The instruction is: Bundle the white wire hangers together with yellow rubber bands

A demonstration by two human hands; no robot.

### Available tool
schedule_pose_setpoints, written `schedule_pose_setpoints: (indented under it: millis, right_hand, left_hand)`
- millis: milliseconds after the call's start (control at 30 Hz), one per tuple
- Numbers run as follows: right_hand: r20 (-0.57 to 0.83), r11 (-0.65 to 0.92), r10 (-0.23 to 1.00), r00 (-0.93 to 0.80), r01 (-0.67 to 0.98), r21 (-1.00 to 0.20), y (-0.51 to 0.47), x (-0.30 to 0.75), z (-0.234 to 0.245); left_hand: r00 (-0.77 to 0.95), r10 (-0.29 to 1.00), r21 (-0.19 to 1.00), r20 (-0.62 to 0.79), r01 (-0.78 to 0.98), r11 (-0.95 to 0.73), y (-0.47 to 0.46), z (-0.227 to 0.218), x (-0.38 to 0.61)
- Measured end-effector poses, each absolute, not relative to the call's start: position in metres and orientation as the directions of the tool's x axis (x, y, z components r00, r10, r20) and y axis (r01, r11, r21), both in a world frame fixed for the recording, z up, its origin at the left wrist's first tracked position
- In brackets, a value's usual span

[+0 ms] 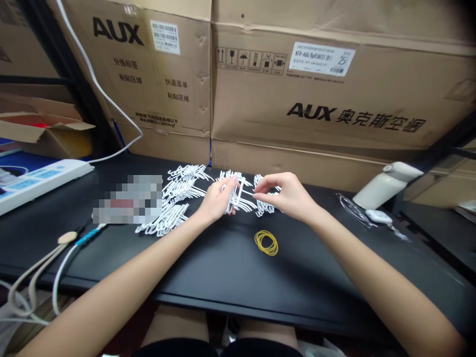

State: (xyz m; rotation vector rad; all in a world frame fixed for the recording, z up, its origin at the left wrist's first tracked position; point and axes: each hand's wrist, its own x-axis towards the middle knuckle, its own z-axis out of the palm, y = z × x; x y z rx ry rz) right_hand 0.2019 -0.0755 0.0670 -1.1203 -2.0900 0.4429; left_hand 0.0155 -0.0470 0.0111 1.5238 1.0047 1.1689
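Note:
My left hand (218,199) is closed around a bunch of white wire hooks (235,198), whose prongs stick out to the right. Just right of it, my right hand (282,193) is pinched, with thumb and forefinger at the tip of a thin white hook that reaches across from the bunch. Behind and beside both hands lie piles of similar white hooks (163,221), (189,172), some partly covered by my fingers. Nearer to me on the black table rests a loose coil of yellow rubber bands (267,243).
Large cardboard boxes (320,89) wall off the table's back edge. To the right, a white bottle (386,186) lies tilted beside glasses (353,210) and a small white device (378,217). At left are a power strip (48,182), cables (61,267) and a blurred-out item (128,201).

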Motion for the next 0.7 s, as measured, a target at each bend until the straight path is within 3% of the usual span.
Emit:
schedule_pose_setpoints:
  millis: [533,700]
  right_hand:
    - [0.433,0.555,0.831,-0.349,0.577,-0.599,-0.086,0.192,0.069]
    - [0.478,0.570,0.814,-0.330,0.613,-0.548,-0.091,0.188,0.066]
  left_hand:
    - [0.236,0.968,0.995,0.087,0.021,-0.095,-0.052,0.019,0.019]
    - [0.264,0.962,0.996,0.070,0.035,-0.082,-0.052,0.019,0.018]
